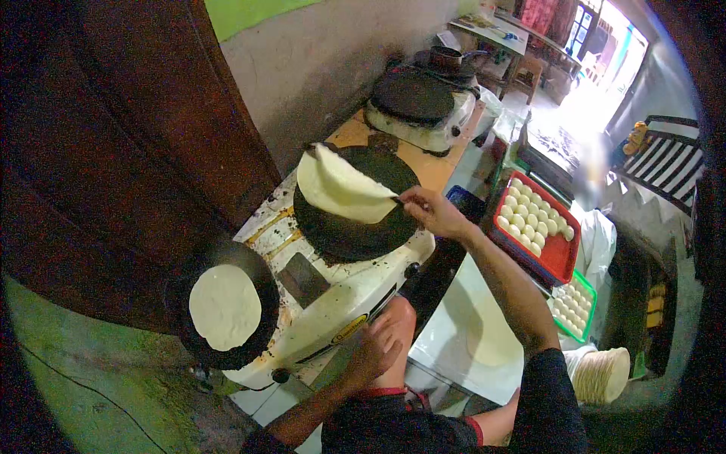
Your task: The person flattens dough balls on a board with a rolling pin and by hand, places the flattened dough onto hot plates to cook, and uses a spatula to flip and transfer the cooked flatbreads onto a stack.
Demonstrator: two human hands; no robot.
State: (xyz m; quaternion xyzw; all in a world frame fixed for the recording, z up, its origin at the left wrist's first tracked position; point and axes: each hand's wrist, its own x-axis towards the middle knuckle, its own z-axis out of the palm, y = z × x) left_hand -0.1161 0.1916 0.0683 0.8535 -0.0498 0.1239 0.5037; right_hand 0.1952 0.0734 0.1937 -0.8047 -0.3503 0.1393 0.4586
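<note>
My right hand (435,212) grips the end of a thin dark tool (396,200), perhaps a flat stick or spatula; most of it is hidden under a pale flatbread. The thin round flatbread (340,189) is partly lifted and folded over, above the rear black griddle (340,236). A second flatbread (224,306) lies flat on the front black griddle (265,333). My left hand (378,346) rests by my bent knee with its fingers loosely curled and nothing seen in them, close to the white stove (333,329).
At my right, a red tray (560,261) and a green tray (590,291) hold several dough balls. Below them stands a stack of flatbreads (605,376). A white board (454,333) bears a rolled dough sheet (491,333). Another griddle (413,94) sits at the back.
</note>
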